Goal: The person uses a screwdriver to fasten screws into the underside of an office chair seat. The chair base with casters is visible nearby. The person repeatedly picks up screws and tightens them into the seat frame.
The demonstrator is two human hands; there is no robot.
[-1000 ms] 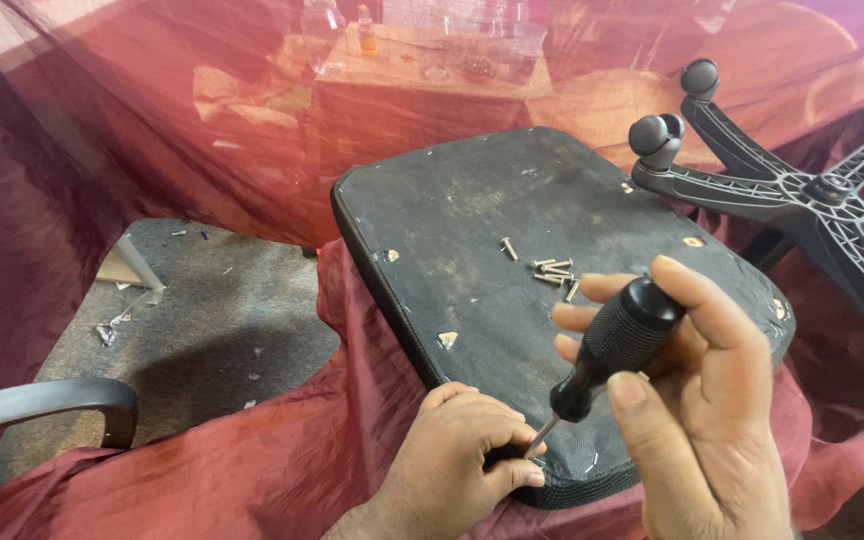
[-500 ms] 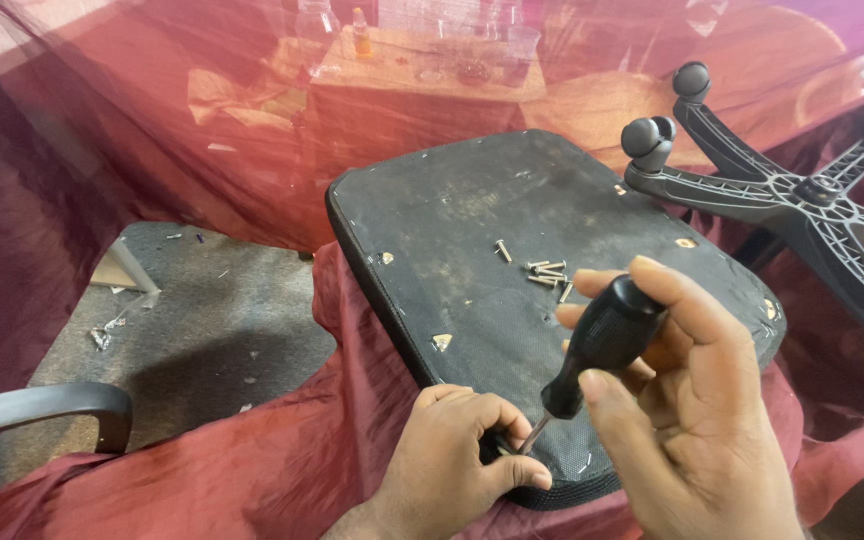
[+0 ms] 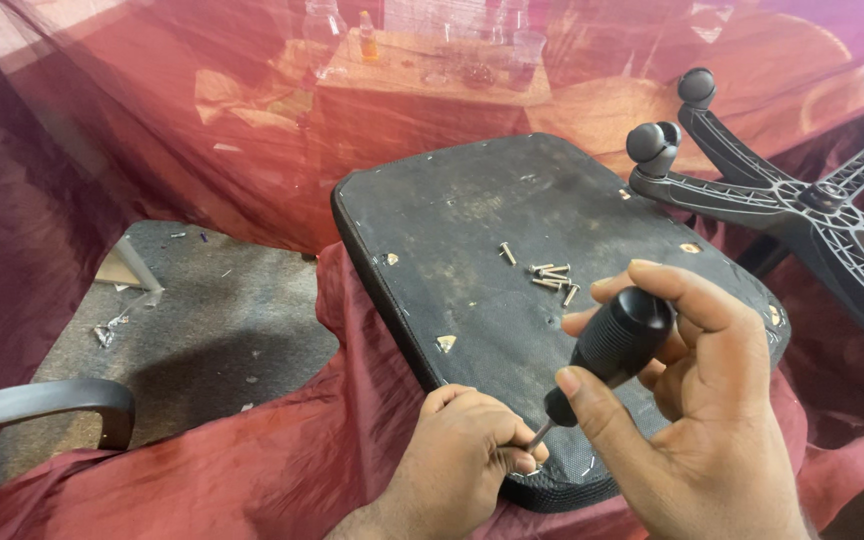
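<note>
The right hand [image 3: 697, 420] is closed around the black ribbed screwdriver handle [image 3: 617, 340]; its shaft slants down-left to the near edge of the black seat board [image 3: 512, 230], where the left hand [image 3: 457, 455] pinches the tip.

Soft, even daylight fills the scene, tinted red where it filters through the sheer red fabric [image 3: 152, 120] at the back. The brightest glare sits along the top edge (a washed-out patch at the upper right corner). Shadows are faint and diffuse, pooling on the grey carpet [image 3: 212, 330] beside the seat panel [image 3: 512, 230]. Focus is crisp on the right hand [image 3: 692, 420]; things behind the fabric look hazy, and the frame edges bend slightly.
</note>
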